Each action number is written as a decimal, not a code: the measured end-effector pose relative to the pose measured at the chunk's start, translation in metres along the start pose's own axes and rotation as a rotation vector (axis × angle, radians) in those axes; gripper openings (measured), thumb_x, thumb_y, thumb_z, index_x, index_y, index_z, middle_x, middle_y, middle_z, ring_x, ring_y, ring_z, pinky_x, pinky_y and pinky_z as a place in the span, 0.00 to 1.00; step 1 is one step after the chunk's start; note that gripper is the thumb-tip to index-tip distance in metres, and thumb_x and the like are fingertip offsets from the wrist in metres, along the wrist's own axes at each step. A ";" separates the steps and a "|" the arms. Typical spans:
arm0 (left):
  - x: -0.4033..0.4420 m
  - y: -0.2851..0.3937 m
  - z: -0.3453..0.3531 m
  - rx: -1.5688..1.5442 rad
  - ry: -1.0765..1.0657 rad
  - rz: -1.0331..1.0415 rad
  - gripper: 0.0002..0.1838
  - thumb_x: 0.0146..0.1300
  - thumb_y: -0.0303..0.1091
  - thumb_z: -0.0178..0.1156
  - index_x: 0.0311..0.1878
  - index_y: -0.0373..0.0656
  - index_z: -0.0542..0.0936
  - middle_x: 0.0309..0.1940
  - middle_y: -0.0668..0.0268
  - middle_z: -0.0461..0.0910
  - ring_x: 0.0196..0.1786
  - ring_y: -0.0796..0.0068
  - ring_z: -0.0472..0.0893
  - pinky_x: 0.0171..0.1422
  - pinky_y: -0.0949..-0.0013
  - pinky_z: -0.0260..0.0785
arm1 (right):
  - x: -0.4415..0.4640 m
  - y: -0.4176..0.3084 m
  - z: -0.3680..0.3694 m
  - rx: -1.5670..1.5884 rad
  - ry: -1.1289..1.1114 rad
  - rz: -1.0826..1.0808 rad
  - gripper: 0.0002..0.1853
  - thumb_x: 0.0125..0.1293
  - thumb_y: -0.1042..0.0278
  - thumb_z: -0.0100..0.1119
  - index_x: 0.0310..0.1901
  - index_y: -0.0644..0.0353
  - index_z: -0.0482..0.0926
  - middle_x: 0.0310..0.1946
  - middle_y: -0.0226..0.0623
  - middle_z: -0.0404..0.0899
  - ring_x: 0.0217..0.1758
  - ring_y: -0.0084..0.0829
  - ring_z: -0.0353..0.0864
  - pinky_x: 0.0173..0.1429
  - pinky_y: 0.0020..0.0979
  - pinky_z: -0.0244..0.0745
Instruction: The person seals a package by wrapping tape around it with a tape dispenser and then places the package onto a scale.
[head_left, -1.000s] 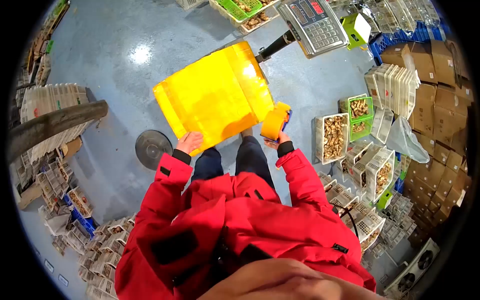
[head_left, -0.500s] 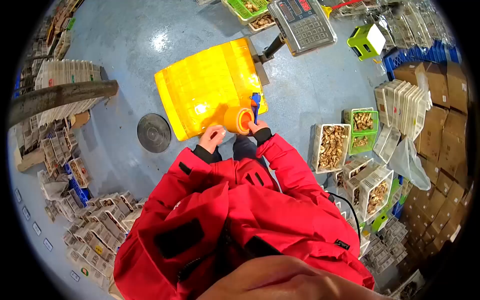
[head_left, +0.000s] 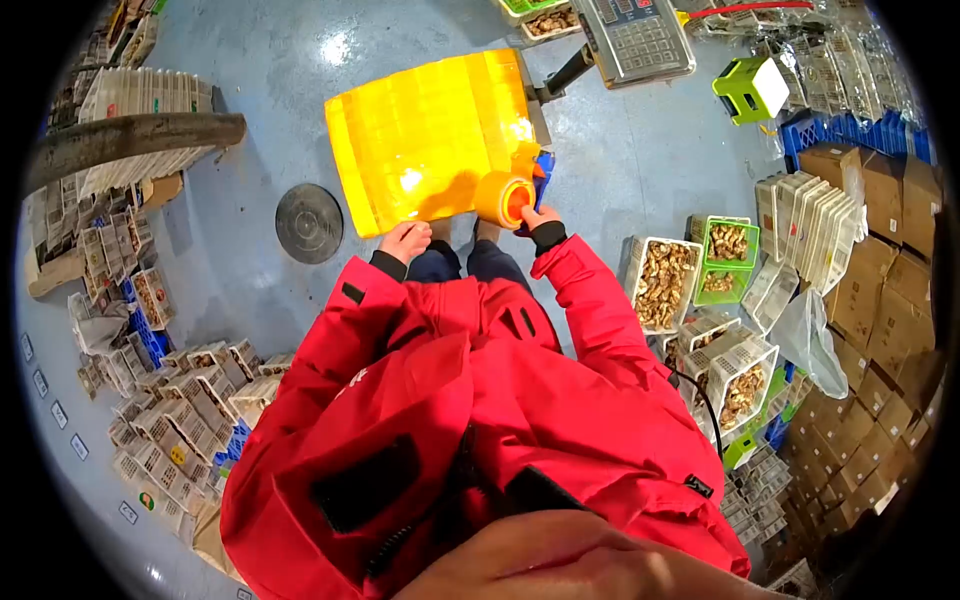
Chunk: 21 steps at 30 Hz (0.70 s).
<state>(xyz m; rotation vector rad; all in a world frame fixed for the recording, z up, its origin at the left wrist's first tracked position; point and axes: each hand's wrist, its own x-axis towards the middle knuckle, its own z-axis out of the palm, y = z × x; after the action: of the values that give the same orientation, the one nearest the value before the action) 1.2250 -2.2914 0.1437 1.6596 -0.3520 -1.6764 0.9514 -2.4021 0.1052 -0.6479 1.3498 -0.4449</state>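
Note:
My right hand (head_left: 540, 217) is closed on a blue tape dispenser (head_left: 542, 178) that carries a wide roll of orange tape (head_left: 496, 198). The roll is at the near right corner of a large package wrapped in shiny yellow tape (head_left: 430, 140). By the near left edge of that package, my left hand (head_left: 406, 241) has its fingers curled closed. What they hold, if anything, is hidden. A short flap of orange tape (head_left: 525, 158) shows above the roll.
Behind the package stands a scale display (head_left: 640, 45) on a post. A round dark disc (head_left: 308, 223) lies on the floor to the left. Crates of mushrooms (head_left: 665, 285) and a green stool (head_left: 752, 90) are on the right, with cardboard boxes (head_left: 880, 245) beyond.
My right hand has moved right and nearer the package's corner with the dispenser, which has turned. My hands are farther apart. The view has shifted, and an orange flap now shows above the roll.

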 end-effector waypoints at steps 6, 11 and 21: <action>0.018 -0.044 -0.068 0.046 0.073 -0.146 0.18 0.60 0.46 0.57 0.47 0.43 0.75 0.37 0.65 0.78 0.36 0.73 0.78 0.38 0.71 0.72 | -0.011 0.038 0.002 0.012 0.065 0.080 0.17 0.56 0.60 0.55 0.37 0.69 0.76 0.27 0.44 0.79 0.25 0.34 0.80 0.28 0.34 0.80; 0.053 -0.103 -0.155 -0.177 0.069 -0.274 0.20 0.58 0.48 0.58 0.48 0.46 0.73 0.37 0.66 0.78 0.34 0.72 0.78 0.36 0.67 0.72 | -0.030 0.028 0.026 -0.105 0.067 0.125 0.17 0.55 0.59 0.57 0.36 0.68 0.77 0.25 0.43 0.79 0.23 0.34 0.79 0.25 0.32 0.77; 0.039 -0.152 -0.226 -0.215 0.191 -0.315 0.22 0.60 0.50 0.55 0.48 0.43 0.71 0.43 0.62 0.76 0.41 0.66 0.76 0.41 0.64 0.68 | -0.039 0.022 0.046 -0.181 0.051 0.118 0.20 0.55 0.57 0.55 0.40 0.68 0.76 0.28 0.43 0.79 0.25 0.33 0.80 0.27 0.32 0.77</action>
<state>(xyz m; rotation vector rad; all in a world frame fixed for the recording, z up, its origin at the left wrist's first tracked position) 1.3965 -2.1448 -0.0135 1.7584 0.1864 -1.6899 0.9880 -2.3531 0.1237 -0.7054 1.4799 -0.2475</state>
